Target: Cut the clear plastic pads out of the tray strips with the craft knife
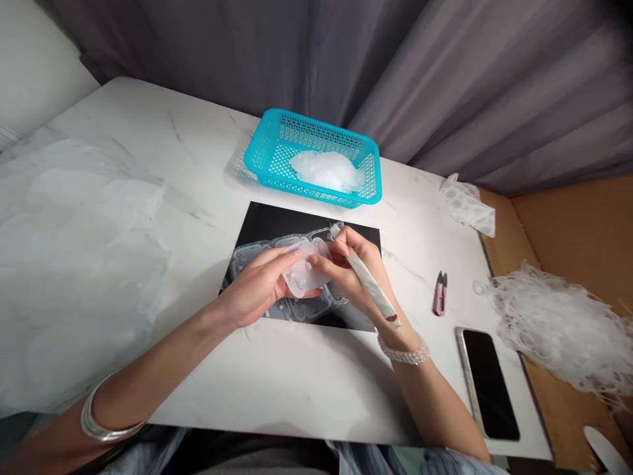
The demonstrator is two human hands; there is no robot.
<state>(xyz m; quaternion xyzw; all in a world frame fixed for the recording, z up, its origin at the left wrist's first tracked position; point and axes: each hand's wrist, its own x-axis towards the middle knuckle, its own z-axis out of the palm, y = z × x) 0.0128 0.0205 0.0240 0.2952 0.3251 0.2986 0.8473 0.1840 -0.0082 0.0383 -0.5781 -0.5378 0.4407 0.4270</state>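
My left hand (pixel 264 280) is closed on a small translucent plastic piece (pixel 299 272) with rounded corners and little raised tabs. The thumb and fingers of my right hand (pixel 359 267) also touch this piece at its right edge. Held in the same right hand is a slim pale-handled craft knife (pixel 368 280), its handle slanting back over the wrist and its dark tip pointing away. Beneath both hands, a clear plastic sheet (pixel 257 251) of joined moulded pieces lies on a black mat (pixel 270 221); the hands hide part of it.
Behind the mat stands a blue basket (pixel 257 168) holding a pile of translucent pieces (pixel 326 170). A heap of plastic sheets (pixel 74 277) covers the left side. Pink thread snips (pixel 440 295), a phone (pixel 489 382) and a cardboard box (pixel 573 224) with a tangle of plastic scraps (pixel 558 323) are at right.
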